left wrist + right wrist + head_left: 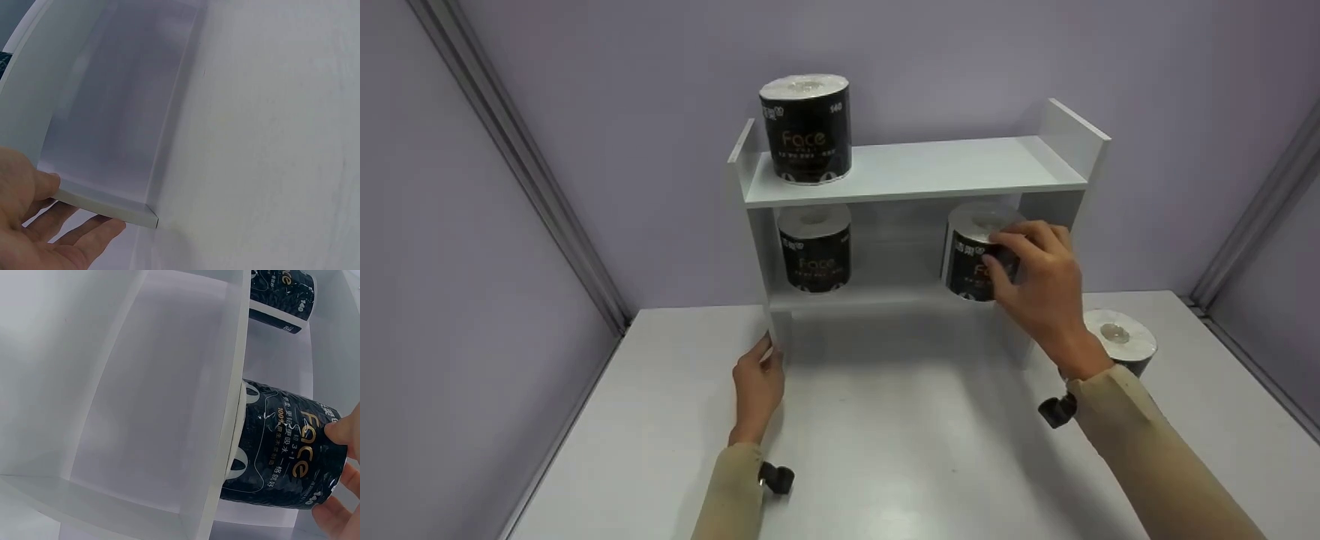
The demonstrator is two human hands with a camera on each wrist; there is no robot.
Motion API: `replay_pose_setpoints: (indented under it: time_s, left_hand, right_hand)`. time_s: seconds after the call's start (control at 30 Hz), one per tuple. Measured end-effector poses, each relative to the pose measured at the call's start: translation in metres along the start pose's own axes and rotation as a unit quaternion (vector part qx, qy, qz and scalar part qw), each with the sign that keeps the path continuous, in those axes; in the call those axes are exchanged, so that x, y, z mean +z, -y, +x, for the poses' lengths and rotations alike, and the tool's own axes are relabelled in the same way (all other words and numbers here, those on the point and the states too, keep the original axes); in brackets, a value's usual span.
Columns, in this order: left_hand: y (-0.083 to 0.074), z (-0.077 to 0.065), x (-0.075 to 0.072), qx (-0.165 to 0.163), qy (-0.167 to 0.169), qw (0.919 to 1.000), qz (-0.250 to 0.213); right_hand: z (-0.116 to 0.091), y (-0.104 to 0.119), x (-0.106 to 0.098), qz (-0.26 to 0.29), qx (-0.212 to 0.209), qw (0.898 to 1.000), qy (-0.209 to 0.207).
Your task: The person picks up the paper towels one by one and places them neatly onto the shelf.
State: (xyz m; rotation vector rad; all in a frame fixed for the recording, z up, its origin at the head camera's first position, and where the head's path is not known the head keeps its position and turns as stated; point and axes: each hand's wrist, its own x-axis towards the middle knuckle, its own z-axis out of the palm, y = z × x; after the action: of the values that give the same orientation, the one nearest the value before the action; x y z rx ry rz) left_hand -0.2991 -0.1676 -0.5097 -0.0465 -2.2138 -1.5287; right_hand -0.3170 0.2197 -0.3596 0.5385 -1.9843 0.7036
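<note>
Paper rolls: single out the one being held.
The roll at the right end of the lower shelf, gripped by the right hand; the other three rolls are not held.

A black-wrapped roll (969, 264) is upright at the two-tier white shelf (945, 166), lower right.

Left hand (759, 382) left of centre, lower in head view — thumb and fingers pinching. Right hand (1039, 281) right of centre, higher — fingers bent, thumb opposed. Left forearm (729, 491) and right forearm (1162, 457) enter from bottom edge.
</note>
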Motion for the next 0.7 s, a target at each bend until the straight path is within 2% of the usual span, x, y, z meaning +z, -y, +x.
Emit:
replay_pose_setpoints:
  time_s: [0.17, 0.43, 0.7]
  left_hand:
    - [-0.0001, 0.0, 0.0002, 0.009, -0.003, 1.0, 0.003]
    - [0.0009, 0.0, 0.0007, -0.005, -0.004, 1.0, 0.002]
    - [0.0023, -0.0002, 0.0017, 0.009, -0.014, 0.9999, 0.001]
  right_hand:
    - [0.0021, -0.002, 0.002, -0.009, 0.009, 1.0, 0.007]
    - [0.006, -0.005, 0.0056, -0.009, 0.017, 1.0, 0.01]
    - [0.0098, -0.0072, 0.0086, -0.01, 0.03, 0.999, 0.016]
